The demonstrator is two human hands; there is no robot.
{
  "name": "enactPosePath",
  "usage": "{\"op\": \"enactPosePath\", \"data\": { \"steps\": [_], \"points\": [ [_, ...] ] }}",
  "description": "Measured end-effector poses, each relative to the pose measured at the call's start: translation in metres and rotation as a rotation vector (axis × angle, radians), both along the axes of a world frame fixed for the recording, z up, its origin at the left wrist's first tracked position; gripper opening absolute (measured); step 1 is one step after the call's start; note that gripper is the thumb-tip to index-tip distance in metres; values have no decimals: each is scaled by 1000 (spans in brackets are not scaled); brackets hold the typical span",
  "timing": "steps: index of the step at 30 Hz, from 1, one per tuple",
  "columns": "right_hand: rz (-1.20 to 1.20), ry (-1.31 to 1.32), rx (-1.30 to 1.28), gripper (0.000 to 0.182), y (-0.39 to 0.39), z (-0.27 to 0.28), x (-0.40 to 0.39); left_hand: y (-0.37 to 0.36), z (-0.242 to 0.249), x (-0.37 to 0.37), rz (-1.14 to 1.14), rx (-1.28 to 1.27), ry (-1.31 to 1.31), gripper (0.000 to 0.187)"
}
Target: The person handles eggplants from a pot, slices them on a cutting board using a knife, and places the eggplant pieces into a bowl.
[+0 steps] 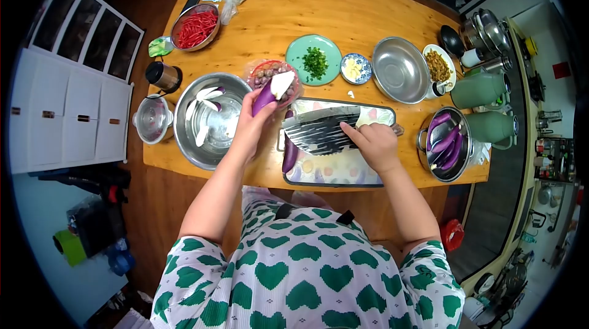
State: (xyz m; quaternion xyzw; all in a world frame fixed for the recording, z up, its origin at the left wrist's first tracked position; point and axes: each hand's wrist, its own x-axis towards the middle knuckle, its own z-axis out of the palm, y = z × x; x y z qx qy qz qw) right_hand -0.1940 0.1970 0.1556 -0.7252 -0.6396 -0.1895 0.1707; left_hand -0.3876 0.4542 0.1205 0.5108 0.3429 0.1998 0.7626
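Leftward, basin [184,131] with pieces [201,136], probably eggplant

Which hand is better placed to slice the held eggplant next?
The right hand, I'd judge: it holds the broad knife over the cutting board, while the left hand is occupied holding the eggplant, its white flesh showing.
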Motion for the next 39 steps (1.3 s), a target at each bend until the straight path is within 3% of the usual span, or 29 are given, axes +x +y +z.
{"op": "enactPosePath", "data": {
  "steps": [3,4,5,9,11,15,23,28,32,39],
  "points": [
    [1,-62,-34,47,-1,7,8,5,22,34,-136,258,53,70],
    [-7,-82,-53,46,-3,9,12,9,5,49,-146,378,39,80],
    [-4,-89,-64,46,-4,10,17,9,-16,66,-159,506,51,81],
    [-5,-91,-123,45,-18,6,34,-16,-3,119,-359,780,55,77],
    [-14,-71,-155,43,-24,2,38,-25,-11,137,-468,695,27,74],
    [-9,-62,-131,40,-31,-16,52,-40,-28,160,-542,766,51,67],
    [-38,-4,-195,34,-38,-39,63,-37,-71,199,-363,778,217,58],
    [-110,95,-203,30,-49,-51,62,-31,-76,197,-382,640,384,69],
    [-190,121,-212,28,-54,-53,57,-28,-71,191,-384,605,481,69],
    [-216,170,-202,29,-58,-56,50,-12,-106,196,-452,639,521,65]
  ]
}}
